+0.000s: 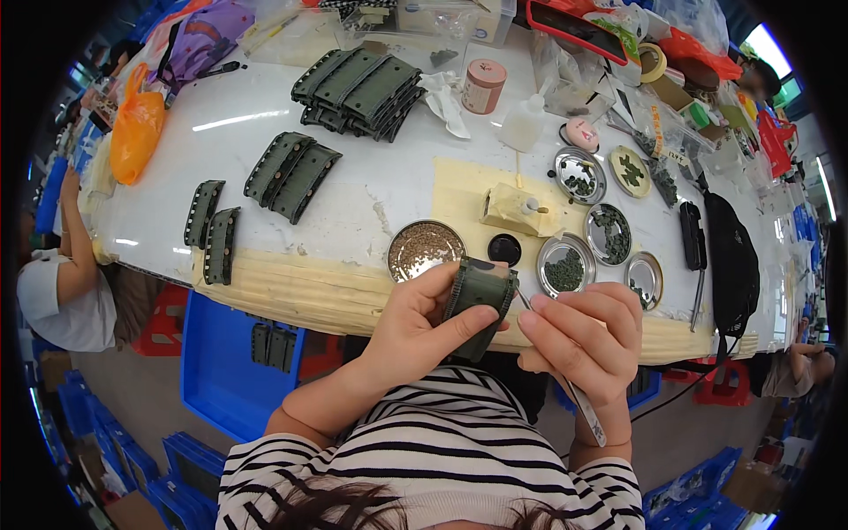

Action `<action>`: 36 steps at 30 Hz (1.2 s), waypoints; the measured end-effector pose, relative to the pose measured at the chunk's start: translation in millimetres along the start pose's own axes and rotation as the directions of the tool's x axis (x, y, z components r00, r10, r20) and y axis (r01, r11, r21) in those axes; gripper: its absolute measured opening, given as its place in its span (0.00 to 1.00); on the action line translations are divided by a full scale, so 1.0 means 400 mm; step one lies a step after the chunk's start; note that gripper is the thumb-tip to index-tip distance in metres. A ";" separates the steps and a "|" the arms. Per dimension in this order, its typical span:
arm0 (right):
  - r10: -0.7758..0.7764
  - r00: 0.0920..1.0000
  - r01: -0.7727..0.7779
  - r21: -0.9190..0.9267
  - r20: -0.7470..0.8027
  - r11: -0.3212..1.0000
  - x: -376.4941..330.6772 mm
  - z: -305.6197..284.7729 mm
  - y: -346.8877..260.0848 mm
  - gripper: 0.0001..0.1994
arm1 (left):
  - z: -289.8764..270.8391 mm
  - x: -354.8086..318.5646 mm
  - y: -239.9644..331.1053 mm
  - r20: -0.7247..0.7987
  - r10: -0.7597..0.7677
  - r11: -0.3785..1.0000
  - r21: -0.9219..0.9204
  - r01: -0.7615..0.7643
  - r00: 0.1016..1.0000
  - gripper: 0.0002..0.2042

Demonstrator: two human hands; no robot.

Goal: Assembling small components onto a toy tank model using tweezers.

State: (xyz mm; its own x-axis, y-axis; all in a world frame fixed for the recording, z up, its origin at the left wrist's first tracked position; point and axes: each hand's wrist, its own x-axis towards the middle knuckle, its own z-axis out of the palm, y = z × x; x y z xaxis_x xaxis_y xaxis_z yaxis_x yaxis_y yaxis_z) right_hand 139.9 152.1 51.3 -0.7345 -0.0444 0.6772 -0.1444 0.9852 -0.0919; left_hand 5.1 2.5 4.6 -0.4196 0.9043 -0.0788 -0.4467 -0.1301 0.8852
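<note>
My left hand is closed around a curved dark green plastic panel with a row of small teeth along its edge. Above the table's near edge, my right hand pinches metal tweezers, their tip against or close beside the panel's right edge. A round metal dish of tiny copper-coloured pieces sits just beyond the left hand. Beyond the right hand stands another metal dish of small green pieces. A small black round lid or cup lies between these dishes.
Similar green panels lie in a stack, a middle group and a left pair. A tape-covered block, a clear bottle and a pink jar stand ahead. A blue crate sits below left. Co-workers are at both sides.
</note>
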 end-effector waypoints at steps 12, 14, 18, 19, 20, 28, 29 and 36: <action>-0.091 0.996 0.093 -0.098 0.020 0.991 0.007 0.003 0.011 0.12 | -0.006 -0.006 -0.011 0.000 0.081 0.996 0.025 -0.081 0.997 0.15; -0.100 0.995 0.102 -0.096 0.026 0.990 0.007 0.002 0.011 0.12 | -0.008 -0.005 -0.013 0.007 0.086 0.996 0.032 -0.087 0.996 0.15; -0.109 0.994 0.110 -0.048 0.029 0.993 0.010 -0.001 0.017 0.13 | -0.010 -0.007 -0.012 0.018 0.076 0.997 -0.015 -0.075 0.997 0.14; -0.110 0.994 0.111 -0.030 0.026 0.993 0.010 -0.001 0.019 0.13 | -0.010 -0.007 -0.011 0.021 0.061 0.998 -0.023 -0.060 0.998 0.14; -0.084 0.996 0.084 0.011 0.017 0.996 0.012 -0.001 0.019 0.13 | -0.011 -0.007 -0.009 0.023 0.046 0.999 -0.031 -0.045 0.999 0.14; 0.049 0.999 -0.047 0.229 0.000 0.972 0.017 -0.010 0.028 0.13 | -0.009 -0.002 0.005 0.044 -0.082 0.980 -0.178 0.088 0.996 0.16; 0.049 0.999 -0.049 0.234 0.006 0.971 0.017 -0.010 0.027 0.13 | -0.015 -0.002 0.001 0.064 -0.082 0.980 -0.174 0.092 0.995 0.16; 0.016 1.000 -0.019 0.234 0.017 0.972 0.022 -0.004 0.028 0.14 | -0.014 -0.003 0.005 0.103 -0.077 0.979 -0.182 0.094 0.992 0.15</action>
State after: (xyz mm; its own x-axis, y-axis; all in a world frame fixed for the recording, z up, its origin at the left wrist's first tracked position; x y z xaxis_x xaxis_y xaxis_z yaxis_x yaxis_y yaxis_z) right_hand 132.9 163.1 57.1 -0.7478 -0.0316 0.6632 -0.2811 0.9200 -0.2731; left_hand 0.2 -1.0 3.8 -0.3005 0.9487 -0.0987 -0.6204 -0.1158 0.7757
